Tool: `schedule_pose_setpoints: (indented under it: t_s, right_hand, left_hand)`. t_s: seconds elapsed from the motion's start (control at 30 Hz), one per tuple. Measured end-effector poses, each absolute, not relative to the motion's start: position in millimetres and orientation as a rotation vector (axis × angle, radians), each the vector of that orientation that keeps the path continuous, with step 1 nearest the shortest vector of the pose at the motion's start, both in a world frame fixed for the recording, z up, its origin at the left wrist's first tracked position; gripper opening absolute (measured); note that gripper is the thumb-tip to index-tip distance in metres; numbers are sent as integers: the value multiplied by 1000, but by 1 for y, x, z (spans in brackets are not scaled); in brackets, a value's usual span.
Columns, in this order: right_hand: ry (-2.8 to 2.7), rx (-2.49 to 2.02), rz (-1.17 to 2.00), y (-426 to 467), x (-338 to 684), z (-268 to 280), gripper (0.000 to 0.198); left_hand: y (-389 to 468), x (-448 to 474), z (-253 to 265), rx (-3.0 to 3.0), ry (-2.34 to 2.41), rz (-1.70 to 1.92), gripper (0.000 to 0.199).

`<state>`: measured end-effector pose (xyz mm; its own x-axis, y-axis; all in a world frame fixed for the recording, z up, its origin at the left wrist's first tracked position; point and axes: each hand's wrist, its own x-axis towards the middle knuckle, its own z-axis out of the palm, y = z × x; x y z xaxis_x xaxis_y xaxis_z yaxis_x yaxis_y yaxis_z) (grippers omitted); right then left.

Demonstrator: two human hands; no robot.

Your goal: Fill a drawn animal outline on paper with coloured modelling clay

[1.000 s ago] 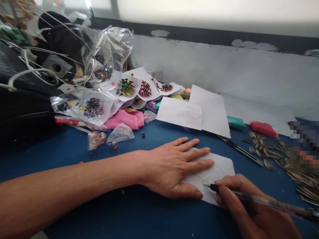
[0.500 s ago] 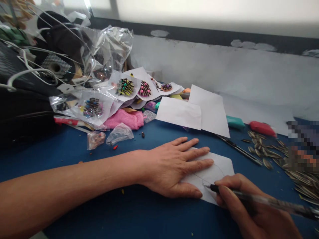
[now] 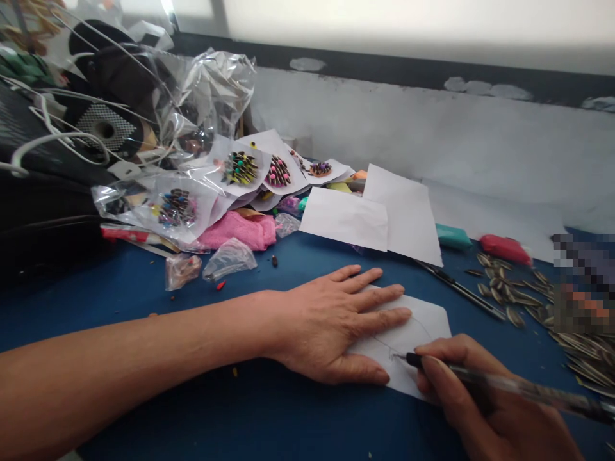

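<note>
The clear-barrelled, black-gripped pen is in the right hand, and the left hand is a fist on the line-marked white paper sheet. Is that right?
Not a fist: the head view shows the left hand spread flat on the paper sheet. The right hand does hold the pen.

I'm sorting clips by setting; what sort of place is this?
Probably an indoor craft workspace, judging by the colourful studded pieces on white paper, loose striped seeds on the blue tabletop, and the pen in the right hand.
</note>
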<state>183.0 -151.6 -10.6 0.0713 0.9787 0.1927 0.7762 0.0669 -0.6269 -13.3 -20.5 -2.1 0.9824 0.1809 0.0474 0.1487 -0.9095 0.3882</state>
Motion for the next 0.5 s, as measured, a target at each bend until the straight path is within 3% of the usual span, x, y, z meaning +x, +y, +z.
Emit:
schedule_pose_setpoints:
  t_s: [0.3, 0.5]
  right_hand:
    - [-1901, -1714, 342, -148, 189, -4, 25]
    - [-1564, -1852, 301, -156, 181, -3, 32]
  left_hand:
    - [-21, -13, -1, 2733, 249, 82, 70]
    - [-21, -13, 0, 2725, 251, 71, 72]
